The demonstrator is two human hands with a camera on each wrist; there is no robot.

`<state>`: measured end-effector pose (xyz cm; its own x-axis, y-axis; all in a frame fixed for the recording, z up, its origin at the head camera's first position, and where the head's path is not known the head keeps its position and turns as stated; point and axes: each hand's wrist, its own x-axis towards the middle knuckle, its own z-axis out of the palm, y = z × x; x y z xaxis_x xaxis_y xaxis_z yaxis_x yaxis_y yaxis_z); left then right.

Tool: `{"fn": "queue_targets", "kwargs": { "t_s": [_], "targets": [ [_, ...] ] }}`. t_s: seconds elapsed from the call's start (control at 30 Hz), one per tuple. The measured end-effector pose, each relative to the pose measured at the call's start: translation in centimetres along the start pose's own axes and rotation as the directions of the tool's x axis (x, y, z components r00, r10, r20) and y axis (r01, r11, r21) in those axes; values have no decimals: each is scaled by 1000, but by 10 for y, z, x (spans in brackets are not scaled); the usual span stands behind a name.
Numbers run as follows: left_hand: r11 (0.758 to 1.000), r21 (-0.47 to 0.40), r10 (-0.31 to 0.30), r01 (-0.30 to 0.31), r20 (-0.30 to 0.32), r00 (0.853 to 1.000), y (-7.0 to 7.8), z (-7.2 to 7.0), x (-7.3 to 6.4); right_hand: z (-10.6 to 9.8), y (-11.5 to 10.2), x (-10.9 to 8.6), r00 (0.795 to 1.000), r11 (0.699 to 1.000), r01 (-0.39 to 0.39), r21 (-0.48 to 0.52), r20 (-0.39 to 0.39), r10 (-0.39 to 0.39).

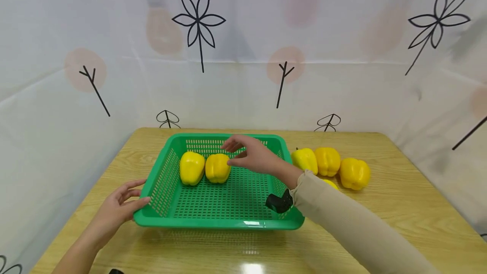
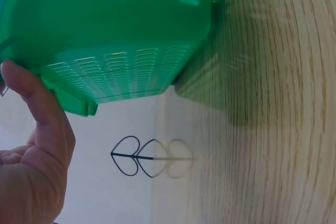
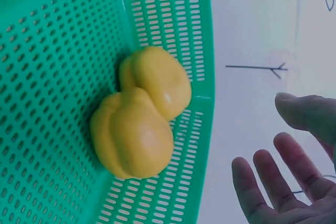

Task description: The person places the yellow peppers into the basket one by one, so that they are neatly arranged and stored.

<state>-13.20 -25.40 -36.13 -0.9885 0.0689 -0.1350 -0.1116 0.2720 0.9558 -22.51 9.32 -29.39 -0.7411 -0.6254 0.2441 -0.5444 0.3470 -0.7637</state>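
A green plastic basket (image 1: 213, 223) with slotted walls stands on the table. My left hand (image 1: 119, 204) grips its left rim, the thumb over the edge and the fingers along the outer side; the left wrist view shows that hand (image 2: 42, 145) beside the green wall. Inside the basket, toward its left back, two yellow bell peppers lie side by side, one lighter pepper (image 1: 192, 168) and one deeper yellow pepper (image 1: 217, 169). Above the second pepper hovers my right hand (image 1: 253, 154), holding nothing. In the right wrist view this hand (image 3: 294, 182) has its fingers spread apart from the thumb.
Right of the basket several more yellow bell peppers (image 1: 354, 174) sit on the wooden table (image 1: 411, 215), one partly hidden by my right sleeve (image 1: 342, 219). A black wrist device (image 1: 279, 202) hangs under the right forearm. Behind the table is a patterned white cloth (image 1: 243, 96).
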Motion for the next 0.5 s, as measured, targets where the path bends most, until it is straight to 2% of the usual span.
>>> {"fn": "queue_targets", "kwargs": {
  "t_s": [0.23,0.5],
  "targets": [
    [1000,-2,-3,3,1,1000,0,0,0,-8,-2,-14,998,1000,-4,0,-62,4],
    [1000,-3,-7,7,8,1000,0,0,1,-18,2,-28,993,999,41,-16,-113,-43]
  ]
}}
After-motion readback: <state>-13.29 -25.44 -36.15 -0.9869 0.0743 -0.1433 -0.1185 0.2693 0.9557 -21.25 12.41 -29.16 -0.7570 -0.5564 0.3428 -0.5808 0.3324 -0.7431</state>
